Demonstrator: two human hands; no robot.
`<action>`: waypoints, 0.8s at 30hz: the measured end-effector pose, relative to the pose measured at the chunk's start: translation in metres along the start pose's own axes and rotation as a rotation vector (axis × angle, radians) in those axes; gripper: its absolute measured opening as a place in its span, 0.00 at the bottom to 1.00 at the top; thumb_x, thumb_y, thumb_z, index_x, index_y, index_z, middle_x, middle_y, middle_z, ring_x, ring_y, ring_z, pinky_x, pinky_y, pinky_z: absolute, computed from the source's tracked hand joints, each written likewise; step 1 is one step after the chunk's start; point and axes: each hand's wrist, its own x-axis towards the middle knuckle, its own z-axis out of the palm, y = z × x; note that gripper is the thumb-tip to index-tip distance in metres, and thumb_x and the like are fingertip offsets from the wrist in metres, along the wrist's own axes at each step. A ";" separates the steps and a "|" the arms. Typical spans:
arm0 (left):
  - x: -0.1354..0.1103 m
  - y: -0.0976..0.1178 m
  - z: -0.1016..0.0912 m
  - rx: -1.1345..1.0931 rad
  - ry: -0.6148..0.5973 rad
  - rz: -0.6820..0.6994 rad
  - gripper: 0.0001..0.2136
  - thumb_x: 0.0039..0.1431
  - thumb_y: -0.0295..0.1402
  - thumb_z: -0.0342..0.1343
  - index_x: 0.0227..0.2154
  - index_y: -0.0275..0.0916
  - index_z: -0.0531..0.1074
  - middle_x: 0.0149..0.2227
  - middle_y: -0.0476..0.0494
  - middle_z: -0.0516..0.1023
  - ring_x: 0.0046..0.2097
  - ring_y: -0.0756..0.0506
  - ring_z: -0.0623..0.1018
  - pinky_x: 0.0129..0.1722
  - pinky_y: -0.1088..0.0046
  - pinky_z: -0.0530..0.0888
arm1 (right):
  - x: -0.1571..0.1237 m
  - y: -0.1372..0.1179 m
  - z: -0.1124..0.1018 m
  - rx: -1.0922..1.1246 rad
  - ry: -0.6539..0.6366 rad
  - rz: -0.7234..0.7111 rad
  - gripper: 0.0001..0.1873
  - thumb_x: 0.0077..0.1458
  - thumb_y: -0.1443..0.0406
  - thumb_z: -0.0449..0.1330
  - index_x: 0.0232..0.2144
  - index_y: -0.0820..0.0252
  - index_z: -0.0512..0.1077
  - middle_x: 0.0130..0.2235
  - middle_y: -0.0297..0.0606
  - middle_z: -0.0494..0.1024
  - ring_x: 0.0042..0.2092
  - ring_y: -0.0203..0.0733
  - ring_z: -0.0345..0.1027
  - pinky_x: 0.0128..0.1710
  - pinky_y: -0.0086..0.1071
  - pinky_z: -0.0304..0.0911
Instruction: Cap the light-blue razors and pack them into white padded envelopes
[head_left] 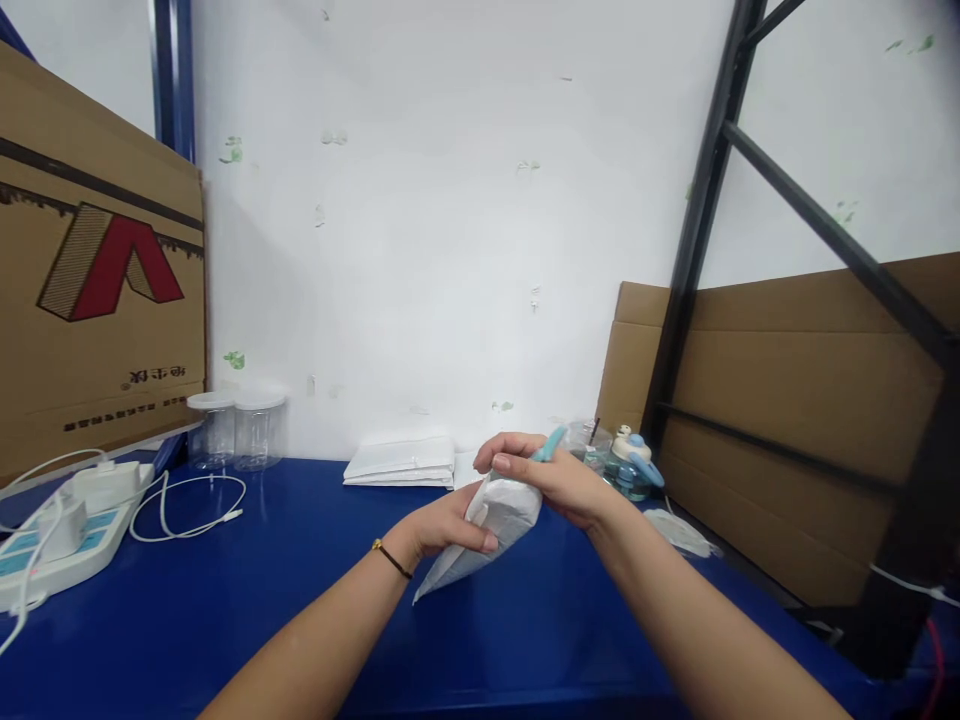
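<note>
My left hand (450, 525) grips a white packet (504, 515), with the thumb pressed flat on its near face. The packet is tilted, its lower corner pointing down to the left above the table. My right hand (551, 475) is at the packet's upper end, its fingers curled over it. A slim light-blue tool (551, 443) sticks up between the fingers of my right hand; its other end is hidden, so its kind cannot be told. Behind my hands, a stack of folded white sheets or bags (400, 462) lies on the blue table (315, 560) by the wall.
On the left are a power strip (90, 545) with plugs, a white cable (187, 535), two lidded clear jars (259, 435) and a large cardboard box (97, 270). To the right stand a blue-and-cream bottle (630, 462), a crumpled clear wrapper (681, 532) and a dark metal rack post (694, 230).
</note>
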 end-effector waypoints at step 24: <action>-0.037 0.002 -0.004 0.257 0.321 0.094 0.15 0.55 0.42 0.54 0.40 0.38 0.73 0.41 0.45 0.75 0.43 0.43 0.71 0.46 0.68 0.67 | -0.022 0.021 0.001 -1.217 0.075 -0.609 0.33 0.48 0.47 0.60 0.53 0.54 0.66 0.49 0.47 0.72 0.48 0.53 0.64 0.47 0.44 0.58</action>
